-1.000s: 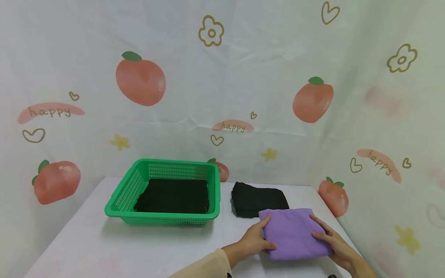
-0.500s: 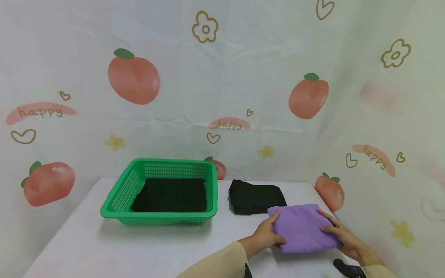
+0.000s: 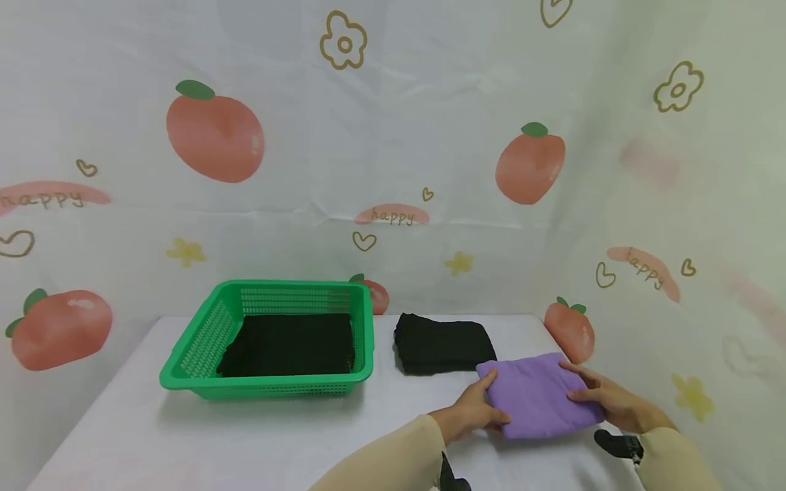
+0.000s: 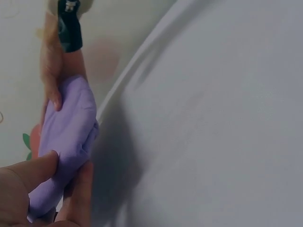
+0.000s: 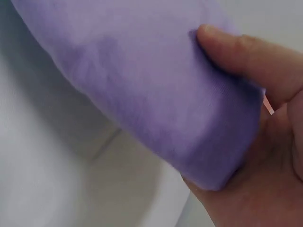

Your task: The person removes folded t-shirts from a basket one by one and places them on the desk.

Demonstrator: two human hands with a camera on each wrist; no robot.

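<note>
With my left hand point(image 3: 469, 410) and right hand point(image 3: 619, 402) I'm pinching folded purple cloth point(image 3: 537, 397) near the table's point(image 3: 264, 443) right edge.

Green perforated basket point(image 3: 267, 387) stood on white table point(image 3: 276, 450), dark cloth point(image 3: 288, 344) inside. Folded black cloth point(image 3: 445, 346) lay near its right side. Behind hung white sheet point(image 3: 381, 136) printed with red fruit point(image 3: 215, 138).

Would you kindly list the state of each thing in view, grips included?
Purple cloth: folded, held at both ends
Left grip: holds the cloth's left end
Right grip: holds the cloth's right end
Green basket: upright on the table
Black cloth inside: lying flat
Black cloth outside: folded, lying on the table
</note>
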